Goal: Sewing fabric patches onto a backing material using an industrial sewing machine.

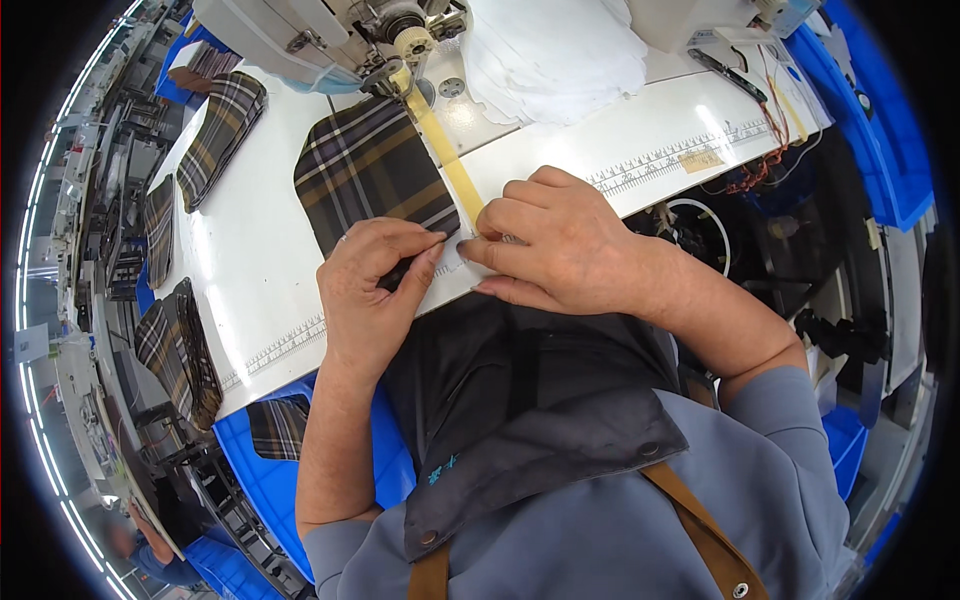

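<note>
A dark plaid fabric piece [375, 165] lies on the white sewing table, its far end beside the sewing machine's presser foot area [385, 80]. My left hand [375, 280] pinches its near corner between thumb and forefinger. Close by on the right, my right hand [560, 245] has its fingers drawn together at the fabric's edge, next to a small whitish patch [455, 255]; what its fingertips hold is hidden. A yellow strip [445, 150] runs from the machine along the fabric's right side, down toward my right fingers.
A stack of white fabric pieces [555, 55] sits right of the machine. More plaid pieces [222, 135] lie at the table's left, and others [180, 355] hang over its edge. Black thread snips [728, 75] and loose wires [765, 150] are at the right. A blue bin [260, 480] stands below.
</note>
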`<act>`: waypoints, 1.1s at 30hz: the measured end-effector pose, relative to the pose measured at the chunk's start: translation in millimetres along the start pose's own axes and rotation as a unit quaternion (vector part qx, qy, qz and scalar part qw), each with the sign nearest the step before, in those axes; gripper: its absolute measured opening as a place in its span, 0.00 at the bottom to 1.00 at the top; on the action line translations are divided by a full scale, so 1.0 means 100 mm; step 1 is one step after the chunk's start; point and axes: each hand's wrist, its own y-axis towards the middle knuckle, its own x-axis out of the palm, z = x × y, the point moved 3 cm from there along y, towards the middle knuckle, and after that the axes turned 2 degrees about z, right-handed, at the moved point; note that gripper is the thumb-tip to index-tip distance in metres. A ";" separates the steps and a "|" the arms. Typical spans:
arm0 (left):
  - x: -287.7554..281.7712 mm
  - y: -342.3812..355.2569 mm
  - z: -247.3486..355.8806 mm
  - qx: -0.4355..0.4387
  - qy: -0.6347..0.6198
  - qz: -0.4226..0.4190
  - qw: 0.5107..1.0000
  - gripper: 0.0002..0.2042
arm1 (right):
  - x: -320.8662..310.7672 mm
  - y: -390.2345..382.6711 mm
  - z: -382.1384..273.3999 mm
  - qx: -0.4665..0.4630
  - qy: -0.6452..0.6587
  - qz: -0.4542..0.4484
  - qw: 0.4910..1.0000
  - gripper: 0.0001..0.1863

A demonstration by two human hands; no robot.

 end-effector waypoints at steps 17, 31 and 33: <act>0.07 -0.02 0.21 0.150 0.154 -0.056 0.975 0.10 | -0.04 0.01 0.08 0.010 0.101 -0.013 0.995 0.11; -0.11 0.20 -0.02 0.108 0.088 -0.108 0.984 0.13 | -0.04 0.19 0.09 -0.013 0.067 -0.037 0.997 0.07; -0.09 0.29 -0.08 0.127 0.113 -0.091 0.981 0.16 | -0.06 0.21 0.10 -0.020 0.062 -0.044 0.997 0.07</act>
